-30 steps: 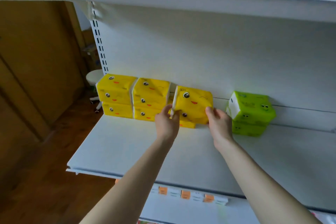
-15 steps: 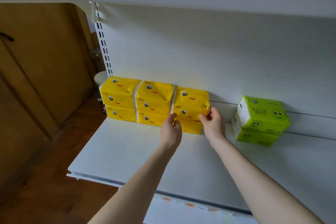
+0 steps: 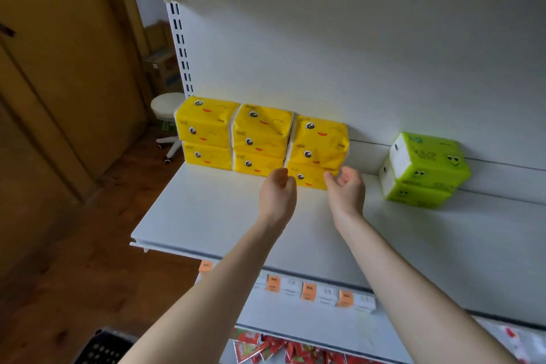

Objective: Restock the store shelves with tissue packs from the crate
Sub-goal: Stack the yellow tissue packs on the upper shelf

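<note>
Nearest you, at the bottom left, a corner of the dark crate (image 3: 102, 347) shows, though you cannot see what is left in it. Orange price tags (image 3: 308, 291) sit in a row under the front edge of the shelf (image 3: 221, 216). Over the middle of the shelf, your left hand (image 3: 277, 192) and right hand (image 3: 345, 189) have just let go. A moment ago they were pressing the yellow pack (image 3: 320, 139) into place, and now both are pulled slightly back with fingers loosely curled, holding nothing and touching nothing. That pack sits on top of the third stack at the back edge, tight against the two yellow stacks (image 3: 233, 133) that run to the back left corner. This placement looks finished. Further right along the back edge, well apart, stand the green packs (image 3: 425, 170), and the bare stretch between them and the yellow row is the likely next spot, so your hands are free to go back to the crate.
</note>
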The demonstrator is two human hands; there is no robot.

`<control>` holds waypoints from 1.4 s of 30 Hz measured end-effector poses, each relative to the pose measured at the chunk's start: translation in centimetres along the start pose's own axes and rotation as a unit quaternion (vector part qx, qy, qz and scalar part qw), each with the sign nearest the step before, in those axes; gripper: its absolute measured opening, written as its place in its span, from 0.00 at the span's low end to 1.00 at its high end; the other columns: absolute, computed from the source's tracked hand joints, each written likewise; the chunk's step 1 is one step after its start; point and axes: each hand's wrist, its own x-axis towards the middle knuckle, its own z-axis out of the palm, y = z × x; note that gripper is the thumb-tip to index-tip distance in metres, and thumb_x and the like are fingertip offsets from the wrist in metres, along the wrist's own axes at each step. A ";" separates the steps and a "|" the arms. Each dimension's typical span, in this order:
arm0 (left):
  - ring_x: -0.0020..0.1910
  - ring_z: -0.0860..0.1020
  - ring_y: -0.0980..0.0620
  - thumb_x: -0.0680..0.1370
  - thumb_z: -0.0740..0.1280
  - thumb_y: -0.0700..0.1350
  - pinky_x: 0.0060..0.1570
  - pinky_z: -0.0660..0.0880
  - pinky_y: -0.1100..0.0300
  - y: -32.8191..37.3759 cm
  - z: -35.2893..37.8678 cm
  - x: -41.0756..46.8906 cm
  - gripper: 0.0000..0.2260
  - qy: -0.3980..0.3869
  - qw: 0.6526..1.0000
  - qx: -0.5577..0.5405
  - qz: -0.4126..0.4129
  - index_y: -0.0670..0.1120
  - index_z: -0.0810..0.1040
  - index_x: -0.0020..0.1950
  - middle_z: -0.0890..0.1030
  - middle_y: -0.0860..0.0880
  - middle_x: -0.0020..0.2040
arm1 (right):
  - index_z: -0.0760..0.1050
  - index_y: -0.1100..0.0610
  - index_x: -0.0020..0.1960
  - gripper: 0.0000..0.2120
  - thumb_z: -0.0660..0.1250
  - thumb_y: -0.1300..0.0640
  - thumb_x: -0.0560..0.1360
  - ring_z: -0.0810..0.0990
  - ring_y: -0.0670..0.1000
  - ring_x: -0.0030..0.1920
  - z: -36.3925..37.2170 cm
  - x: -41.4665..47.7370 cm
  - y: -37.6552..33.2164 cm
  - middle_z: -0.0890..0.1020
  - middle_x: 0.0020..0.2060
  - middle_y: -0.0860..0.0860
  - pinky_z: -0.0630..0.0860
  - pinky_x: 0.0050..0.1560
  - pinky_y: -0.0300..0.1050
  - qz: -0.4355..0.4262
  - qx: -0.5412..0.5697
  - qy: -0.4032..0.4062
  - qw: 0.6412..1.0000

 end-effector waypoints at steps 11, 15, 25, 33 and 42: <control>0.50 0.80 0.50 0.78 0.61 0.43 0.54 0.77 0.48 -6.9 -14.9 -9.6 0.11 0.026 0.998 -0.064 -0.005 0.42 0.76 0.58 0.81 0.48 0.48 | 0.76 0.49 0.37 0.10 0.65 0.60 0.75 0.81 0.55 0.44 6.9 -20.0 -1.7 0.81 0.38 0.52 0.79 0.49 0.52 -0.053 0.049 -0.192 0.979; 0.47 0.80 0.51 0.78 0.61 0.43 0.51 0.79 0.52 -13.3 -23.9 -14.0 0.10 0.067 0.996 -0.035 -0.041 0.44 0.79 0.54 0.82 0.49 0.47 | 0.77 0.49 0.38 0.09 0.64 0.58 0.75 0.82 0.56 0.46 12.2 -29.2 0.5 0.83 0.39 0.53 0.79 0.49 0.54 -0.047 -0.016 -0.278 0.959; 0.47 0.80 0.47 0.79 0.60 0.43 0.51 0.78 0.49 -33.1 -39.6 -23.7 0.09 0.136 0.953 0.025 -0.269 0.44 0.78 0.54 0.81 0.48 0.42 | 0.74 0.47 0.39 0.09 0.61 0.56 0.77 0.82 0.52 0.44 24.6 -46.2 12.8 0.81 0.38 0.48 0.79 0.52 0.55 0.042 -0.124 -0.476 0.870; 0.48 0.81 0.42 0.79 0.59 0.41 0.52 0.78 0.47 -45.6 -41.1 -26.1 0.09 0.180 0.906 -0.014 -0.383 0.41 0.77 0.54 0.80 0.46 0.41 | 0.74 0.56 0.49 0.05 0.60 0.57 0.79 0.80 0.47 0.43 30.2 -48.4 24.2 0.80 0.42 0.51 0.78 0.54 0.52 0.090 -0.204 -0.528 0.820; 0.49 0.79 0.43 0.79 0.60 0.44 0.45 0.74 0.57 -68.1 -38.8 -19.9 0.11 0.172 0.881 0.064 -0.436 0.42 0.75 0.59 0.81 0.42 0.51 | 0.74 0.57 0.53 0.06 0.59 0.58 0.79 0.79 0.53 0.50 42.5 -47.0 44.6 0.78 0.43 0.47 0.76 0.57 0.55 0.102 -0.270 -0.561 0.776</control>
